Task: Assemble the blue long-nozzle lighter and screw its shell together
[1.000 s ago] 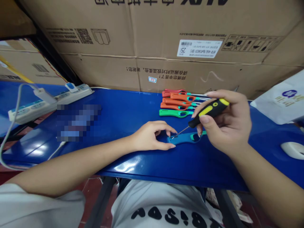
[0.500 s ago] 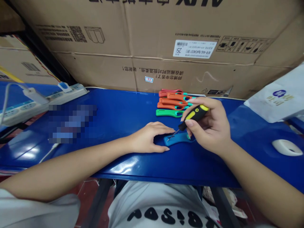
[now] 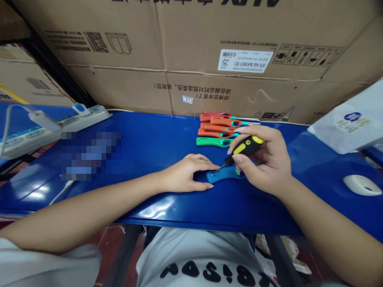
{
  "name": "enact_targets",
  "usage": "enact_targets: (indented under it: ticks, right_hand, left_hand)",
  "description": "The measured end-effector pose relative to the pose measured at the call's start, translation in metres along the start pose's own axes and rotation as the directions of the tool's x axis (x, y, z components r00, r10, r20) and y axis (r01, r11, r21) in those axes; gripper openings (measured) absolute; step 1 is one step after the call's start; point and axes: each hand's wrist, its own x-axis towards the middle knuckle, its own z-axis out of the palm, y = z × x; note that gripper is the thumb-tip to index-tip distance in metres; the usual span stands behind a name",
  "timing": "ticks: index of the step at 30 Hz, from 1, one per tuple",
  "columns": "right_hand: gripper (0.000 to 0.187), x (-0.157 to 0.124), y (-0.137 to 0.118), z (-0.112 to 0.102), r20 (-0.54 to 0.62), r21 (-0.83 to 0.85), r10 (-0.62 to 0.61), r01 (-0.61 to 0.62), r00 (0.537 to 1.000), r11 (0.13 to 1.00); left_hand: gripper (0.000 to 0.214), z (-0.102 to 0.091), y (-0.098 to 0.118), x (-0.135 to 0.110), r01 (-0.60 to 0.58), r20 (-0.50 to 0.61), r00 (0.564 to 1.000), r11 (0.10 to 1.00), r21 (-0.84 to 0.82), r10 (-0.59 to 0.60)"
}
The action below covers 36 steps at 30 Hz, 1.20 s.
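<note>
A light-blue lighter-shaped tool lies flat on the blue table. My left hand pinches its left end between thumb and fingers and pins it down. My right hand is closed on a black and yellow screwdriver, whose thin tip rests on the blue tool near my left fingertips.
A row of orange tools and one green tool lies just behind my hands. A white power strip sits at the left, a white plastic bag and a white oval object at the right. Big cardboard boxes wall off the back.
Between one second and half a second ago the view shifted, so hands and tool sit lower left in the picture. Since then the right hand has barely turned on the screwdriver.
</note>
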Motion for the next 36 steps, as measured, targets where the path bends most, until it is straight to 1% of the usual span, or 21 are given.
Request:
enact_targets:
  ticks: [7, 11, 16, 25, 27, 32, 36]
  right_hand:
    - [0.054, -0.0015, 0.0002, 0.001, 0.022, -0.015, -0.003, 0.003, 1.0, 1.0]
    - [0.053, -0.002, -0.0001, 0.002, 0.032, -0.003, 0.017, -0.017, 0.999, 1.0]
    - [0.048, -0.0025, 0.0008, 0.0036, 0.011, -0.014, 0.06, -0.06, 0.998, 0.998]
    - [0.053, -0.0037, 0.0013, 0.0032, 0.009, 0.008, 0.024, -0.024, 1.0, 1.0]
    - [0.054, -0.0035, 0.0011, 0.0025, 0.017, -0.002, 0.015, -0.015, 1.0, 1.0]
    - [0.055, -0.0024, 0.0017, 0.0024, 0.031, -0.069, 0.067, -0.064, 0.997, 0.996]
    - [0.054, -0.0024, 0.0012, 0.0044, 0.025, -0.085, 0.019, -0.017, 1.0, 0.996]
  left_hand:
    - [0.045, -0.0005, 0.0011, 0.0005, -0.01, -0.02, 1.0, 1.0, 0.009, 0.01]
    - [0.045, -0.0003, 0.0012, 0.0006, -0.009, -0.014, 1.0, 1.0, 0.006, 0.009]
    - [0.045, -0.0003, 0.0007, 0.0009, -0.012, -0.008, 1.0, 1.0, -0.005, 0.012]
    - [0.045, -0.0006, 0.0011, 0.0011, 0.003, 0.003, 1.0, 1.0, 0.001, -0.003]
    - [0.046, -0.0006, 0.0008, 0.0009, 0.006, 0.008, 1.0, 1.0, 0.008, -0.006]
    - [0.047, -0.0002, 0.0003, 0.0005, 0.014, 0.012, 1.0, 1.0, 0.012, -0.014]
    - [0.047, -0.0002, 0.0006, 0.0011, 0.03, 0.018, 0.999, 0.999, 0.025, -0.03]
